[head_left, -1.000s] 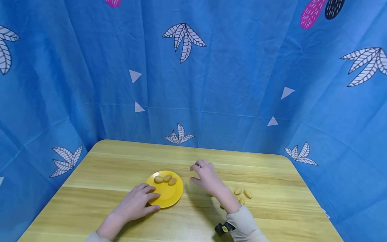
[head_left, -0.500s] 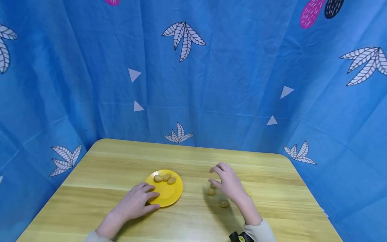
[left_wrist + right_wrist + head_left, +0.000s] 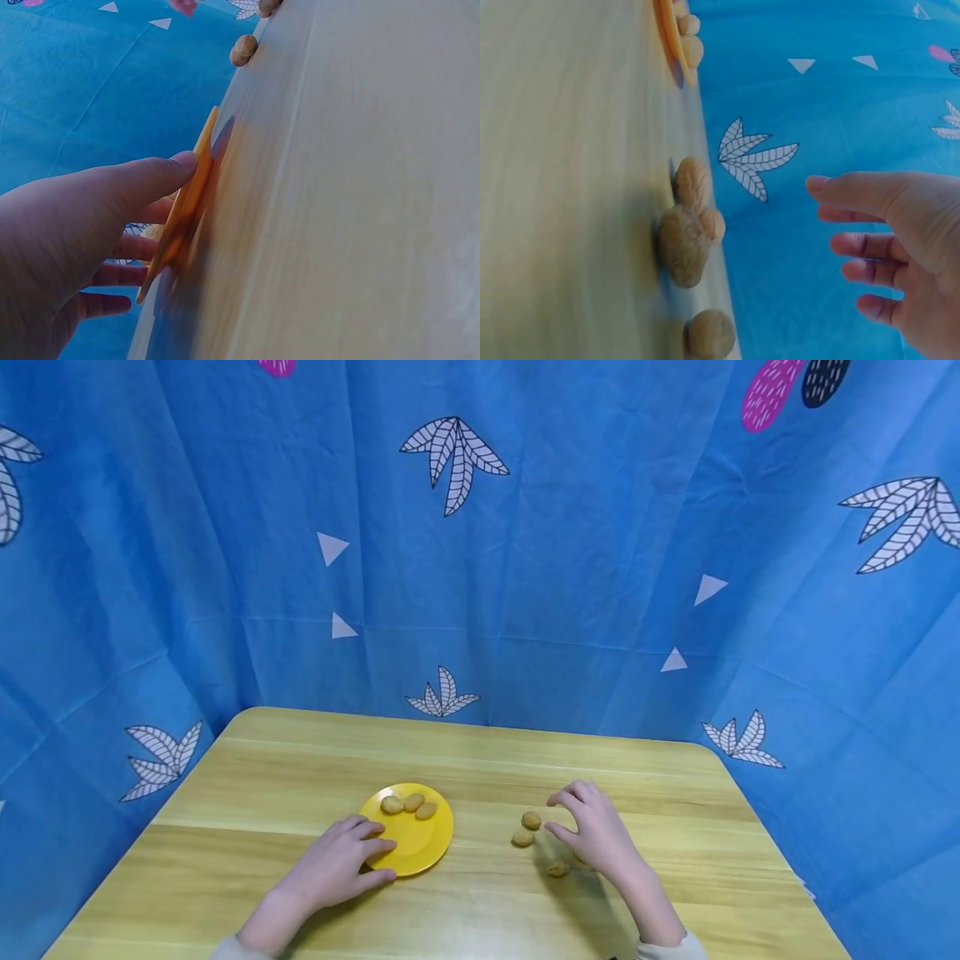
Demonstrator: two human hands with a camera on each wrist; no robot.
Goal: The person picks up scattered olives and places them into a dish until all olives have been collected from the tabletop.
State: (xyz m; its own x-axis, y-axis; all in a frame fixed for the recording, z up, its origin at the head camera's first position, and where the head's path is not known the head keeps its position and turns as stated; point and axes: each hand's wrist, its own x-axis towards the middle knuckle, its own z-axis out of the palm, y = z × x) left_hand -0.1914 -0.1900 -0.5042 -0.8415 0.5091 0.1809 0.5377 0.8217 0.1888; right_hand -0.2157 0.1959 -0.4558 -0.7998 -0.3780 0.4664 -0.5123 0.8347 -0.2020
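Note:
On the yellow plate lie three walnuts, near its far rim. My left hand rests at the plate's left side, fingers spread over the rim. The left wrist view has its thumb touching the plate's edge. Right of the plate, loose walnuts lie on the table. My right hand hovers above and beside them, fingers loosely bent, thumb apart, with nothing held. It partly hides one walnut in the head view. Several walnuts stand apart from the right fingertips in the right wrist view.
The light wooden table fills the lower part of the head view. A blue patterned curtain hangs behind its far edge and along both sides.
My right hand has moved right, away from the plate, to above the loose walnuts, uncovering two of them. The left hand and plate stay put.

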